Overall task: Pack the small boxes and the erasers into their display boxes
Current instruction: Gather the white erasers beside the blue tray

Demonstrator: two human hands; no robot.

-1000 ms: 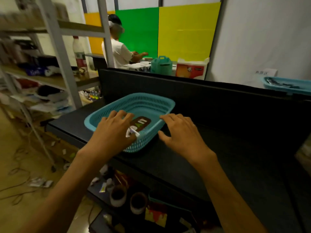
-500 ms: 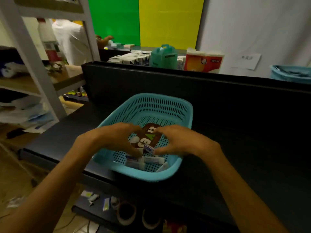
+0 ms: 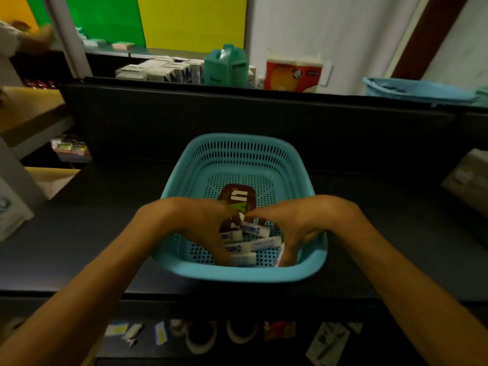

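A teal mesh basket [image 3: 237, 273] stands on the black table in front of me. Several white erasers with blue sleeves [image 3: 253, 244] lie heaped at its near end. A flat brown pack with white and green lettering [image 3: 239, 199] lies beyond them on the basket floor. My left hand [image 3: 195, 223] reaches in from the left, fingers pointing down against the left side of the heap. My right hand [image 3: 301, 220] mirrors it on the right side, its fingertips down by a red and white item [image 3: 279, 256]. The fingertips are partly hidden behind the erasers.
A black divider wall [image 3: 264, 122] rises just behind the basket. Beyond it stand stacked small boxes [image 3: 158, 71], a green jug [image 3: 225, 64], a tissue pack [image 3: 293, 72] and a blue basket [image 3: 417, 89]. A pale box [image 3: 467, 178] sits at the right edge. Tape rolls lie on the lower shelf.
Both hands have gone from the basket's rim down into its near end, closing in on the eraser heap from either side. The view has tilted down and closer.
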